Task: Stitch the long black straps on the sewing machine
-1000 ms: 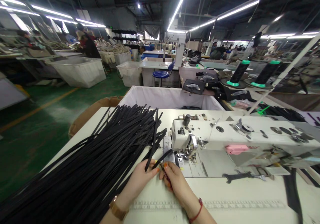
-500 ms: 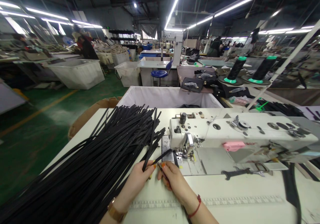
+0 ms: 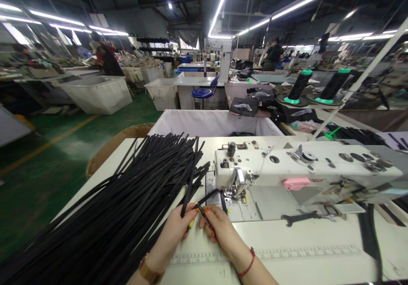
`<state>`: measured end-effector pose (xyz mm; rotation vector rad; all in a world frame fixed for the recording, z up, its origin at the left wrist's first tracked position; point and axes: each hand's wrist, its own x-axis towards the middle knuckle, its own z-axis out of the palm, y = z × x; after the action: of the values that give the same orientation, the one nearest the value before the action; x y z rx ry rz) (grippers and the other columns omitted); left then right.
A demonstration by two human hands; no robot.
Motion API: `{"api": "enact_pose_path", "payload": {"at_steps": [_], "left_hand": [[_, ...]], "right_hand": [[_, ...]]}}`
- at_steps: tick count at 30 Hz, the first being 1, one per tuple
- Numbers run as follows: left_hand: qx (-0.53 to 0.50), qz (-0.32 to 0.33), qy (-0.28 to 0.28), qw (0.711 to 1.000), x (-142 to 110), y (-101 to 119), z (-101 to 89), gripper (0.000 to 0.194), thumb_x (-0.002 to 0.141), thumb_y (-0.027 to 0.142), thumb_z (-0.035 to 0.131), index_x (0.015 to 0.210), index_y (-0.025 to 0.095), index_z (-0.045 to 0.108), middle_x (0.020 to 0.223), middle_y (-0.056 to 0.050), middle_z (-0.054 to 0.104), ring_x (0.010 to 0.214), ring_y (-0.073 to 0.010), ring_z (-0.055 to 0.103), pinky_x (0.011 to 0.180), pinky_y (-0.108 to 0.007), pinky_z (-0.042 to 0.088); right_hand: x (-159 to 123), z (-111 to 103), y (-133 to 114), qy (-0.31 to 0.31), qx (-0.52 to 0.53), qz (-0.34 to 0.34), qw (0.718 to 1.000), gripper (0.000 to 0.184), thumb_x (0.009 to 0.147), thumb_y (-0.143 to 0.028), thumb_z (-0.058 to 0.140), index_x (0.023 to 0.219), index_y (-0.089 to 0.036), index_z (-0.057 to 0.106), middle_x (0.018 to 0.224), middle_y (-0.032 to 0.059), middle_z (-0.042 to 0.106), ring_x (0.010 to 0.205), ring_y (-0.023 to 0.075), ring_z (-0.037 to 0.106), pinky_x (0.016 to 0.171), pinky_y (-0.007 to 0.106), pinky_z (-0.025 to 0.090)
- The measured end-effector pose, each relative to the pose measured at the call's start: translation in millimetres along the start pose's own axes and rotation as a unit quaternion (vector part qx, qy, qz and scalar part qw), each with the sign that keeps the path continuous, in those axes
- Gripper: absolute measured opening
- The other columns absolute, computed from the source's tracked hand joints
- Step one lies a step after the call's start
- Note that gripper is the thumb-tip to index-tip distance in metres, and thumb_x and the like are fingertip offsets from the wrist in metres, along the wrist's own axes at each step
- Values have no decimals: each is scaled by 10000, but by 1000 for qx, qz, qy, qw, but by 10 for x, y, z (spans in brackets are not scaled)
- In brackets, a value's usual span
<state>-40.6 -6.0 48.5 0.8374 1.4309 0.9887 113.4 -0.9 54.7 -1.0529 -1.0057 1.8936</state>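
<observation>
My left hand (image 3: 174,227) pinches a narrow black strap (image 3: 208,197), which stretches right towards the presser foot area of the white sewing machine (image 3: 264,162). Something small and yellow (image 3: 191,224) shows under its fingertips. Closed around a slim dark metal tool, perhaps thread snips (image 3: 205,217), my right hand (image 3: 223,229) is close by, with the tool's tip against or very near the strap. The palm hides much of the tool. Left of both hands lies a large bundle of long black straps (image 3: 127,196).
A wrench (image 3: 301,219) lies below the machine arm. A ruler scale (image 3: 287,252) runs along the table's front. Behind the table stands a white-lined bin (image 3: 191,121). Two black thread cones (image 3: 334,86) are at the right. Another person (image 3: 273,55) stands farther back.
The tool's tip has shifted slightly up and left towards the left fingertips. More of the yellow thing shows. The bundle has not moved.
</observation>
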Motion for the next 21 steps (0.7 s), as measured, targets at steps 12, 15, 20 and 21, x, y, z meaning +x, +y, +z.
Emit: {"api": "enact_pose_path", "payload": {"at_steps": [12,15,20,21], "left_hand": [[72,90,12,993,-10,46,-18,301,671,368,736,883,155,734,779,-77,726,589,-194,619,531,-269,461],[150,162,32,975,2,58,-49,182,696,318,708,826,192,731,829,-76,742,814,-284,675,753,-338,500],[307,222,42,924,4,-1,-100,172,807,313,606,904,222,715,909,-73,747,865,-297,685,786,-349,479],[340,233,43,910,-4,-12,-107,187,833,310,574,925,222,710,922,-73,746,867,-293,685,780,-348,477]], "right_hand": [[-31,1,-15,12,-20,-12,1000,355,872,-524,511,815,-175,499,629,-42,527,416,33,288,349,178,178],[-35,-11,-28,17,-31,-5,999,354,861,-527,524,824,-175,505,623,-42,532,417,37,291,348,176,182],[-8,-35,-28,15,-33,10,999,310,863,-485,511,824,-178,494,646,-27,575,399,33,302,333,171,181],[-3,-37,-30,14,-36,12,999,303,863,-477,507,807,-180,489,634,-29,573,387,31,297,326,173,177]]}}
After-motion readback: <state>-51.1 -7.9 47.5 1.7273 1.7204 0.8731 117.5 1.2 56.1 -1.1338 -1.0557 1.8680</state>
